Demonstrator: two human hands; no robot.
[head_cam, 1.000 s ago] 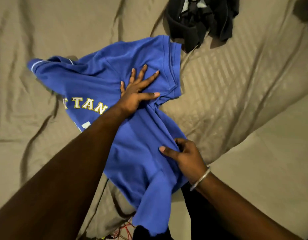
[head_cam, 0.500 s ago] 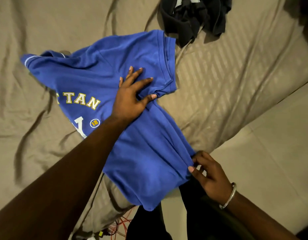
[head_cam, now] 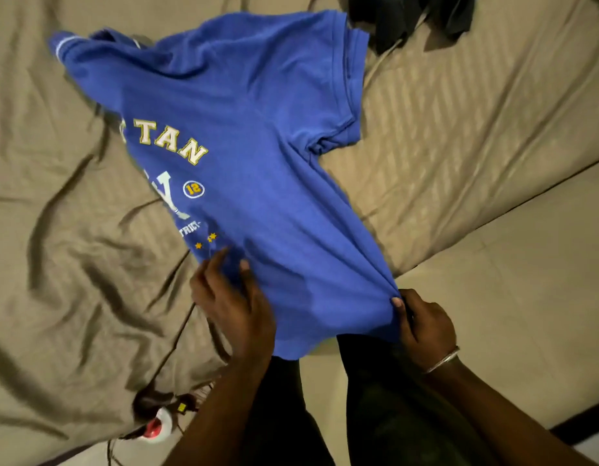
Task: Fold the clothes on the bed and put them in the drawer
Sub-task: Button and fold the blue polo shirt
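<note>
Two hands work at the near hem of a blue T-shirt, which lies spread across the tan bed sheet with its bottom edge hanging over the side of the bed. The left hand grips the hem at its left corner, thumb on top of the cloth and the other fingers curled beneath it. The right hand pinches the hem's right corner, fingers closed tight on a bunch of gathered fabric; a thin metal bangle circles that wrist.

Printed on the shirt in yellow-edged pale block letters is "TAN", the end of a longer word folded out of sight at the left. Below it sits part of a large pale letter, too folded to tell, and beside that a small round badge reading "12". Smaller text under it ends in what looks like "TRICT-", followed by two yellow stars.

At the top edge, a heap of dark clothes rests on the sheet just beyond the shirt's sleeve. Low on the left, cables and a white-and-red plug lie on the floor beside the bed.
</note>
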